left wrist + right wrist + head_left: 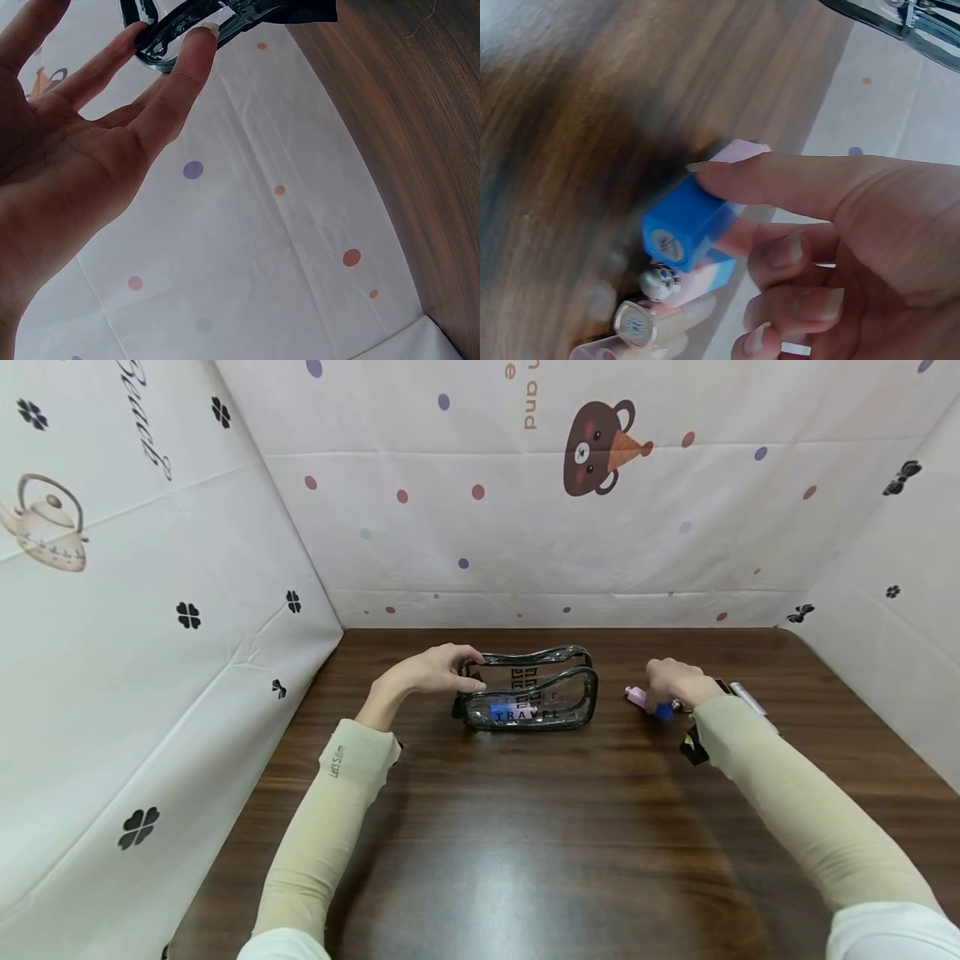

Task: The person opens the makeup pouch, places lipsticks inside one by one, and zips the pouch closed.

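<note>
A clear travel pouch (594, 693) with black trim stands on the table, its top unzipped. My left hand (435, 670) holds its left end, thumb at the front rim and fingers at the back rim. Something blue and pink (510, 710) shows through the pouch's front. To the right, my right hand (671, 683) pinches a pink-and-blue lipstick tube (684, 219) between thumb and fingers, low over the table. Close beneath it lies a similar pink-and-blue tube (712, 277) with a silver ball by its end.
Beside the right hand lie a round-labelled lipstick tube (637, 324) and a clear pinkish tube (596, 349). A silver tube (748, 698) and a black-and-yellow item (693, 747) sit near the right forearm, partly hidden. Printed white sheets (525, 543) wall the table's back and sides.
</note>
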Tool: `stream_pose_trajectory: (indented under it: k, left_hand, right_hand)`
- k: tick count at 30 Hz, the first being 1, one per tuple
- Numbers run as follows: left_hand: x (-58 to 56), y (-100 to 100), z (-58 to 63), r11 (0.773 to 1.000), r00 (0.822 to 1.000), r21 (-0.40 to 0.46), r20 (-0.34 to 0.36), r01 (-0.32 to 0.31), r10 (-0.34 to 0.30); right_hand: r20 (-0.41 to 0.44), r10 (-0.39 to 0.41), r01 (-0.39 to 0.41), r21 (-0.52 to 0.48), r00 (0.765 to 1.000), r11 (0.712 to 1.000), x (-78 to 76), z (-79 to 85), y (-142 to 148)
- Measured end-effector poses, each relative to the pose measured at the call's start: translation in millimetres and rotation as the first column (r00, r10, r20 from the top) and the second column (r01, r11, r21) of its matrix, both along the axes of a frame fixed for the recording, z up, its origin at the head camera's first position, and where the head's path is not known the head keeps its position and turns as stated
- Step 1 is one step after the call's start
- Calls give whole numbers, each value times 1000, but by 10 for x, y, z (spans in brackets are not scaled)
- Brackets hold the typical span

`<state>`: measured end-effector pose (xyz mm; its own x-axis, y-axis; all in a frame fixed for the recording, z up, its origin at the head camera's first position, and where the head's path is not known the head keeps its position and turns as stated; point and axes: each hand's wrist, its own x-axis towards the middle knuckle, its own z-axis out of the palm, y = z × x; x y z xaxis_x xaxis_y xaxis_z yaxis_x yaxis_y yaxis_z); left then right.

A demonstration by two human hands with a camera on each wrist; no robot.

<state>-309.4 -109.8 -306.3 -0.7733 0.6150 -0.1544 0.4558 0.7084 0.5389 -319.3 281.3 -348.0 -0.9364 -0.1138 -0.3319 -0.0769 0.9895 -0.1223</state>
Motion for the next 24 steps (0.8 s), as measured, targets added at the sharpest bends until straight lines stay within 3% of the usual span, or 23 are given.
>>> stream_pose_trajectory:
  k: [9, 24]
  left_hand:
    - [-6, -3, 13, 1000, 1000, -1, -19, 2, -2]
    - [1, 0, -4, 1000, 1000, -1, -14, 0, 0]
  right_hand:
    - [-148, 90, -98, -54, 985, 994, -23, 285, -96]
    - [-285, 98, -134, -110, 954, 985, 12, 584, -336]
